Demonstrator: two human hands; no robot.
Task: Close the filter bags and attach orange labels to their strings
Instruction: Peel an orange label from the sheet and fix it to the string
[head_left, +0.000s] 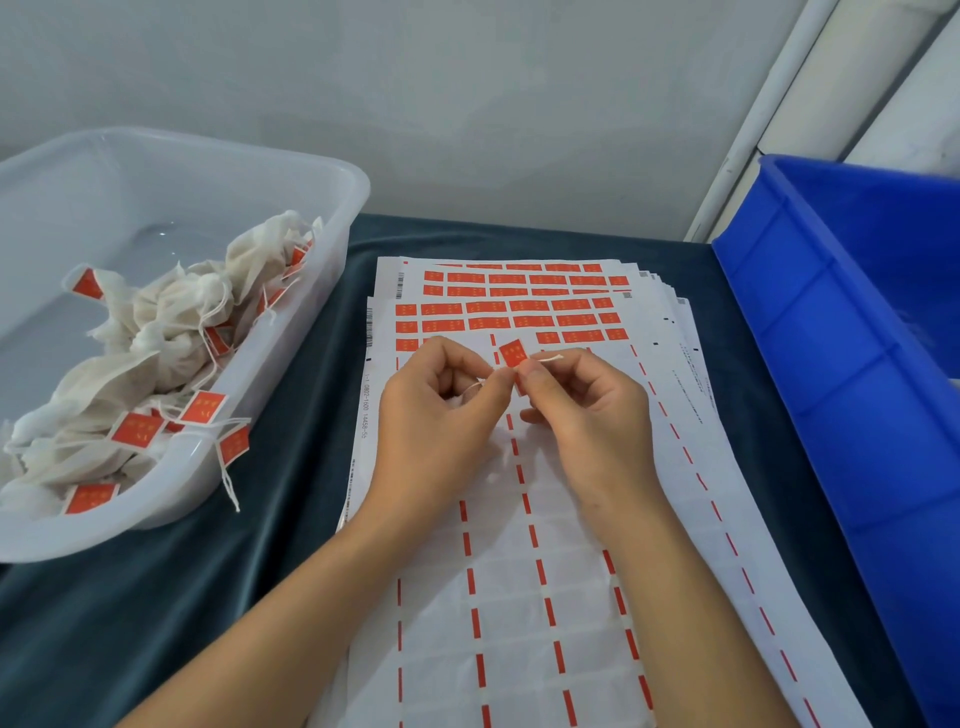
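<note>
Label (514, 353) and string (548, 358) sit pinched between both hands, left (441, 415) and right (582, 410), over the sheets (519, 571). If the string slips, the sticky label may fold crooked or miss it.

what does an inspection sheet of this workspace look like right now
surface: table under a dark teal cloth.
job's things: stack of label sheets, upper rows still orange, lower part peeled; clear tub holds labelled filter bags.
clutter: one labelled string hangs over the tub rim.
hands: left hand and right hand together pinch an orange label on a white string above the sheets.
cables: nothing seen.
surroundings: blue crate on the right, contents not visible; grey wall behind.
</note>
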